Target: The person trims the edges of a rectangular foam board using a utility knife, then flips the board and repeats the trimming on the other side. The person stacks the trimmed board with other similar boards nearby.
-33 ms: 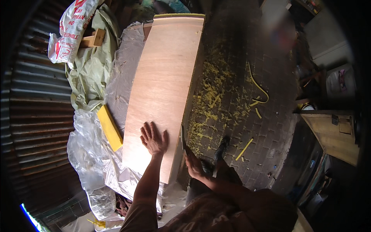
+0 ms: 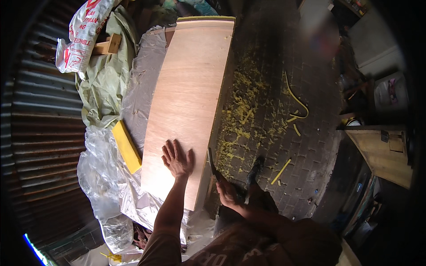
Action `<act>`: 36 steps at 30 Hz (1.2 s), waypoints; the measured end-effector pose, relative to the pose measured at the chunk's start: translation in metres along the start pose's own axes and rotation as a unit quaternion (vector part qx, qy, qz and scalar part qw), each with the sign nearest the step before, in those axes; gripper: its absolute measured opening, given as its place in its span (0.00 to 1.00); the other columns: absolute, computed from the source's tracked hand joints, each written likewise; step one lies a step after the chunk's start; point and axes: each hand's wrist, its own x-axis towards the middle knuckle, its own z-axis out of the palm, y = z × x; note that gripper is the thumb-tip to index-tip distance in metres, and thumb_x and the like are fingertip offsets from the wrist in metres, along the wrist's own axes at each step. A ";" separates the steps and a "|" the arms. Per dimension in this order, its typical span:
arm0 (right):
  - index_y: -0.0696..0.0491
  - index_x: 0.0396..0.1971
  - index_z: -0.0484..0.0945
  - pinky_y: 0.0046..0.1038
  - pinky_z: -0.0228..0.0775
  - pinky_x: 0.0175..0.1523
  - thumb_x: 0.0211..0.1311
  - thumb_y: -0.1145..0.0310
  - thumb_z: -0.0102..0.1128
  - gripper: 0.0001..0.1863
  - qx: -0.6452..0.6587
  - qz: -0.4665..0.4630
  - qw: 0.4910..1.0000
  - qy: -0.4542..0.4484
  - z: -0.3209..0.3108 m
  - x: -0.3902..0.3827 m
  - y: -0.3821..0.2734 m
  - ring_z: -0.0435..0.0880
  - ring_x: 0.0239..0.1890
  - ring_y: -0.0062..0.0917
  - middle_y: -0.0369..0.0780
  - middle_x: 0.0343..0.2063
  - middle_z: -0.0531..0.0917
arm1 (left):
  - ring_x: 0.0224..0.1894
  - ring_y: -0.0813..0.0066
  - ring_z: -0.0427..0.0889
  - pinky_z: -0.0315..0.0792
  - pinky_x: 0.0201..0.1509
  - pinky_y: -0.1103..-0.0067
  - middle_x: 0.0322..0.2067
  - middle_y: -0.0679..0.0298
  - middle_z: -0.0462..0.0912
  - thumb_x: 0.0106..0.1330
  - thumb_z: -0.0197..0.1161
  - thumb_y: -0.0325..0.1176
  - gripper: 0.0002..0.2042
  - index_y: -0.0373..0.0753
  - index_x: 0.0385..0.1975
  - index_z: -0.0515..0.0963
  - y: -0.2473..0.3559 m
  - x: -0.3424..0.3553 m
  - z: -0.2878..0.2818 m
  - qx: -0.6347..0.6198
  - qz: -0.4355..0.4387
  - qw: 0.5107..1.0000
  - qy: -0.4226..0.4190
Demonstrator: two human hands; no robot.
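My left hand lies flat with spread fingers on a long pale plywood panel, near its lower end. My right hand is closed on a long dark narrow tool, perhaps a file, held along the panel's right edge; I cannot tell whether it touches that edge. A yellow strip runs across the far end of the panel. A yellow block lies on plastic sheeting at the panel's left, beside my left hand.
Corrugated metal stands at the left, beside draped sheeting and a printed sack. Yellow shavings and strips litter the paved floor, where my dark footwear shows. A wooden board and other items stand at the right.
The tool and my right hand have shifted slightly down the edge, toward me. My left hand stays on the panel.
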 end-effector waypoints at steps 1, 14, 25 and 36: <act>0.53 0.72 0.60 0.33 0.61 0.60 0.80 0.53 0.37 0.29 0.037 0.007 0.999 0.026 -0.010 0.011 -0.005 0.67 0.59 0.34 0.46 0.57 0.67 | 0.80 0.53 0.33 0.31 0.79 0.55 0.79 0.58 0.39 0.70 0.47 0.61 0.41 0.49 0.78 0.46 0.001 -0.002 -0.001 -0.008 0.003 1.000 0.000; 0.50 0.73 0.60 0.28 0.65 0.40 0.80 0.53 0.40 0.28 0.020 -0.036 0.997 0.072 0.003 0.017 -0.005 0.69 0.37 0.24 0.39 0.37 0.73 | 0.79 0.52 0.37 0.36 0.79 0.52 0.78 0.56 0.44 0.71 0.50 0.58 0.39 0.47 0.77 0.49 -0.007 -0.010 0.001 -0.036 0.011 0.998 0.041; 0.52 0.74 0.59 0.31 0.71 0.44 0.80 0.57 0.41 0.28 0.053 -0.061 0.996 0.039 0.044 -0.043 0.029 0.77 0.38 0.25 0.40 0.44 0.79 | 0.80 0.55 0.33 0.30 0.80 0.57 0.79 0.60 0.38 0.71 0.44 0.64 0.40 0.53 0.78 0.45 -0.001 0.006 0.007 -0.023 0.008 1.000 0.020; 0.51 0.73 0.58 0.32 0.69 0.49 0.80 0.59 0.41 0.27 0.008 -0.040 0.995 0.089 0.088 -0.041 0.036 0.75 0.46 0.32 0.44 0.50 0.72 | 0.80 0.54 0.36 0.34 0.79 0.54 0.78 0.59 0.41 0.72 0.44 0.63 0.39 0.50 0.78 0.47 0.012 0.003 0.006 -0.031 0.026 0.999 0.034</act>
